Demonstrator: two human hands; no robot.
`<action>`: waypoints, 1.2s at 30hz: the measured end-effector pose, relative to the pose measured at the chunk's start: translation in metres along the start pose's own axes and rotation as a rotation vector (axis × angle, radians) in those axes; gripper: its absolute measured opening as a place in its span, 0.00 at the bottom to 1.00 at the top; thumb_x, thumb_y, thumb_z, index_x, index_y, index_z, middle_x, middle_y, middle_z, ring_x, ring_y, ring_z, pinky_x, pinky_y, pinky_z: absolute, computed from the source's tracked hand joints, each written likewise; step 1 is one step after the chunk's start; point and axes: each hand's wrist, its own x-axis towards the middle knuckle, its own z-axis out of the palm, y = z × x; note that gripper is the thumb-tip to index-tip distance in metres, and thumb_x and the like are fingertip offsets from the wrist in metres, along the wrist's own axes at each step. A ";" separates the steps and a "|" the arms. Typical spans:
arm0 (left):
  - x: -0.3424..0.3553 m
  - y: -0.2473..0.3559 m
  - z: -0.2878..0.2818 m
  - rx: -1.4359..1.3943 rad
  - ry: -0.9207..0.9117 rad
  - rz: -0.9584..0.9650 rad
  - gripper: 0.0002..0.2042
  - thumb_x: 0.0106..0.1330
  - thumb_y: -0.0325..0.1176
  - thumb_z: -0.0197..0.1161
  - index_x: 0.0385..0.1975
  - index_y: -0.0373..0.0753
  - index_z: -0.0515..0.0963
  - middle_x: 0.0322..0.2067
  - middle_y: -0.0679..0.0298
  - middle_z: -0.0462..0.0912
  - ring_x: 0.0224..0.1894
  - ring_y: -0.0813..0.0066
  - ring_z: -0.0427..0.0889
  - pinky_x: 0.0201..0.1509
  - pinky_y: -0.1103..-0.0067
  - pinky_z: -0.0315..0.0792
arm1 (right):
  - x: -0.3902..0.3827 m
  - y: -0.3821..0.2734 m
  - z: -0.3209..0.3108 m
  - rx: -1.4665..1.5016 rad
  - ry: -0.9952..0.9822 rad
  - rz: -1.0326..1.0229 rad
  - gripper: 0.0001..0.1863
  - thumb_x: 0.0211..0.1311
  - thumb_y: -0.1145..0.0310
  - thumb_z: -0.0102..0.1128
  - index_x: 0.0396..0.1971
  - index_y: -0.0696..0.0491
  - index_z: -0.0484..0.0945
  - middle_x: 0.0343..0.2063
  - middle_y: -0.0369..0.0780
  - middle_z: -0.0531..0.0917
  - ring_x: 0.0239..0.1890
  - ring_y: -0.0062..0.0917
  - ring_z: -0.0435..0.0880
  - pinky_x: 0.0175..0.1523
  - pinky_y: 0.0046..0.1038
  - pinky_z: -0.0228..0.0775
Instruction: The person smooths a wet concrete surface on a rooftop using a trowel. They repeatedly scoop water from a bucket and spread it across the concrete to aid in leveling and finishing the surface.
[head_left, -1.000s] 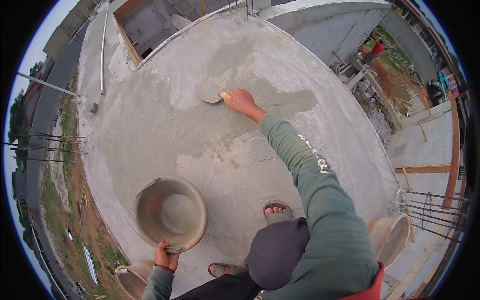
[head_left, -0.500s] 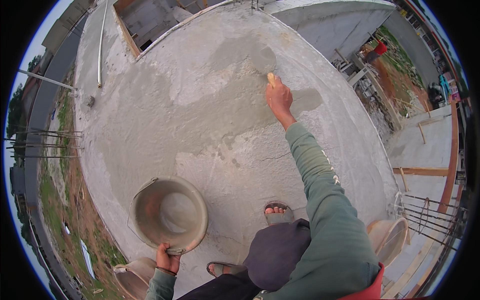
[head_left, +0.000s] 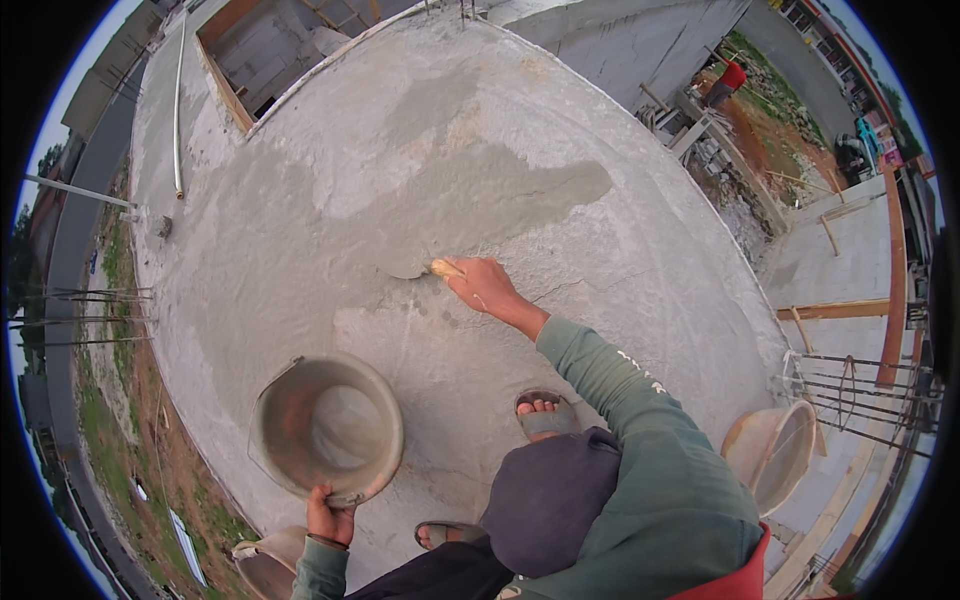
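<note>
In my right hand [head_left: 485, 285] is the wooden handle of a trowel [head_left: 445, 267], with fingers closed round it. Its rounded blade lies against the concrete slab [head_left: 640, 290], at the lower edge of a darker patch of wet cement [head_left: 440, 205]. At the lower left, my left hand [head_left: 330, 517] grips the near rim of a grey bucket [head_left: 285, 430]. The bucket is tipped so that its mouth faces up at me. Grey residue coats its inside, and its wire handle hangs at the far left side.
One more bucket [head_left: 770, 455] stands at the right, and another [head_left: 270, 562] at the lower left. A wood-framed opening [head_left: 225, 85] breaks the slab at the far left. Rebar sticks out [head_left: 865, 400] at the right edge. A white pipe [head_left: 179, 120] lies far left. A person in red [head_left: 733, 75] is beyond the slab.
My right hand has drawn the trowel toward me and leftward, from the far side of the wet patch to its near edge. The left hand still holds the bucket, nearly in place.
</note>
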 end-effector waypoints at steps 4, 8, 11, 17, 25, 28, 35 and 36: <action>0.003 -0.004 -0.003 -0.024 -0.003 0.029 0.09 0.63 0.30 0.54 0.41 0.38 0.74 0.42 0.63 0.81 0.49 0.64 0.81 0.54 0.63 0.79 | 0.003 0.015 -0.021 0.048 0.354 0.229 0.16 0.64 0.63 0.55 0.41 0.62 0.78 0.29 0.53 0.84 0.33 0.49 0.84 0.39 0.44 0.75; 0.003 -0.007 0.001 -0.019 0.055 0.045 0.08 0.63 0.30 0.55 0.40 0.39 0.74 0.42 0.64 0.81 0.48 0.65 0.81 0.53 0.64 0.79 | -0.024 0.010 -0.015 0.050 0.245 0.021 0.18 0.64 0.63 0.55 0.45 0.61 0.78 0.29 0.53 0.84 0.34 0.49 0.84 0.40 0.45 0.74; 0.001 -0.004 0.004 -0.024 0.026 0.054 0.07 0.63 0.30 0.55 0.40 0.39 0.74 0.42 0.64 0.80 0.47 0.65 0.81 0.53 0.64 0.79 | -0.044 -0.001 -0.005 -0.055 -0.179 -0.148 0.20 0.64 0.62 0.55 0.49 0.60 0.78 0.30 0.53 0.84 0.34 0.49 0.84 0.40 0.44 0.75; 0.002 -0.005 0.001 -0.054 0.077 0.052 0.09 0.63 0.30 0.56 0.41 0.38 0.74 0.42 0.63 0.81 0.47 0.63 0.82 0.53 0.63 0.79 | -0.047 0.025 -0.039 -0.016 0.186 0.170 0.21 0.64 0.61 0.55 0.50 0.60 0.78 0.30 0.53 0.84 0.34 0.49 0.84 0.40 0.45 0.75; 0.005 0.000 -0.001 -0.031 -0.007 0.031 0.09 0.63 0.29 0.56 0.42 0.37 0.74 0.43 0.60 0.81 0.48 0.60 0.82 0.56 0.58 0.79 | -0.062 0.053 -0.062 -0.039 0.070 0.090 0.24 0.63 0.61 0.56 0.56 0.58 0.77 0.37 0.54 0.85 0.39 0.48 0.85 0.45 0.41 0.76; 0.005 0.000 -0.001 -0.036 -0.005 0.036 0.09 0.63 0.29 0.56 0.42 0.37 0.74 0.43 0.60 0.81 0.48 0.59 0.82 0.55 0.58 0.79 | -0.063 0.059 -0.072 -0.007 0.154 0.227 0.24 0.62 0.60 0.57 0.55 0.56 0.78 0.38 0.53 0.85 0.40 0.47 0.85 0.46 0.40 0.76; 0.002 0.006 0.006 -0.009 -0.009 0.024 0.10 0.63 0.29 0.55 0.43 0.37 0.74 0.44 0.61 0.81 0.48 0.60 0.82 0.55 0.58 0.79 | -0.069 0.076 -0.091 -0.100 0.264 0.206 0.24 0.63 0.60 0.58 0.56 0.56 0.78 0.38 0.51 0.86 0.40 0.46 0.85 0.45 0.40 0.76; 0.001 0.007 0.007 -0.018 -0.053 0.016 0.10 0.63 0.29 0.55 0.44 0.37 0.73 0.44 0.61 0.81 0.48 0.60 0.82 0.55 0.59 0.79 | -0.072 0.077 -0.094 -0.123 0.181 0.174 0.24 0.63 0.60 0.58 0.56 0.56 0.77 0.38 0.50 0.86 0.40 0.46 0.85 0.45 0.40 0.76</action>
